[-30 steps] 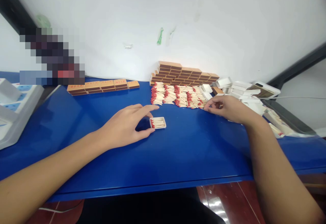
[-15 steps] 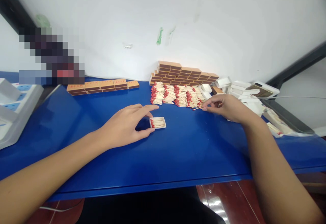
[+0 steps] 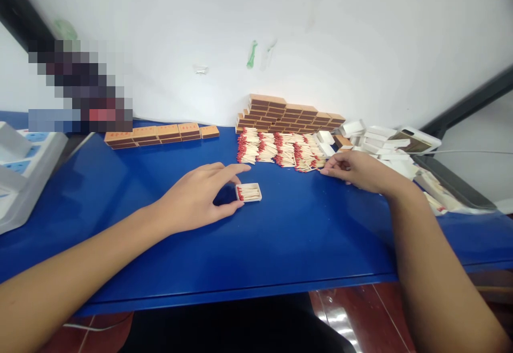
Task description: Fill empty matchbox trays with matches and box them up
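Observation:
My left hand (image 3: 200,195) rests on the blue table, its thumb and fingers curved around the left end of a small white matchbox tray (image 3: 261,197). Red-tipped matches (image 3: 250,192) lie inside the tray, heads to the left. At the right edge of the loose match pile (image 3: 285,151), my right hand (image 3: 355,170) has thumb and fingertips pinched together on the tail ends of matches. The fingers hide how many are between them. The pile lies in several rough clusters, red heads mostly to the left.
Closed matchboxes (image 3: 288,115) are stacked against the wall behind the pile. A row of matchboxes (image 3: 156,133) stands at the back left. White empty trays (image 3: 379,142) are heaped at the right, beside a phone (image 3: 419,140) and a dark tray (image 3: 457,182). A power strip (image 3: 44,182) sits far left.
My right hand has shifted slightly right and down at the pile's edge, its fingertips still pinched. My left hand and the tray have stayed in place.

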{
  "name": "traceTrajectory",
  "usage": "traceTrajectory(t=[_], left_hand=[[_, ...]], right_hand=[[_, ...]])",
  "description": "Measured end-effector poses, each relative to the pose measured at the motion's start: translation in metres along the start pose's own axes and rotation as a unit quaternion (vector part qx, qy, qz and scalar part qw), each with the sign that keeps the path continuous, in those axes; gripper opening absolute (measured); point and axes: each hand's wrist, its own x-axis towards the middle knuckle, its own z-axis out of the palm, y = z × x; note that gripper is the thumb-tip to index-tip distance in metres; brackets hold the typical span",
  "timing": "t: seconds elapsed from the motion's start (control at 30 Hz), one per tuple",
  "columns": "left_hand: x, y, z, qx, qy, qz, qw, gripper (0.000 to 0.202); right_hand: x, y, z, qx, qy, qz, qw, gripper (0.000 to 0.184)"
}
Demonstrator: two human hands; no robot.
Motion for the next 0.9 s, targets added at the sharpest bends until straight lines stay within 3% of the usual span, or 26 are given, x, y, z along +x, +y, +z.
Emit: traceTrajectory(t=[0.33, 0.47, 0.63, 0.77, 0.9], left_hand=[[-0.001, 0.001, 0.0, 0.001, -0.002, 0.001, 1.0, 0.058], [0.0, 0.001, 0.0, -0.003, -0.003, -0.001, 1.0, 0.059], [-0.001, 0.002, 0.001, -0.001, 0.003, 0.005, 1.0, 0.058], [-0.001, 0.004, 0.003, -0.005, 0.016, 0.023, 1.0, 0.06], [-0.001, 0.006, 0.005, -0.002, 0.022, 0.031, 0.999, 0.06]], right_hand=[[-0.003, 0.001, -0.002, 0.01, -0.023, -0.013, 1.0, 0.085], [-0.008, -0.008, -0.006, 0.035, 0.049, -0.029, 0.998, 0.076], [-0.015, -0.068, 0.008, 0.115, 0.146, -0.126, 0.974, 0.049], [-0.019, -0.127, 0.036, 0.147, 0.075, -0.228, 0.96, 0.028], [-0.022, -0.153, 0.055, 0.111, 0.04, -0.283, 0.952, 0.018]])
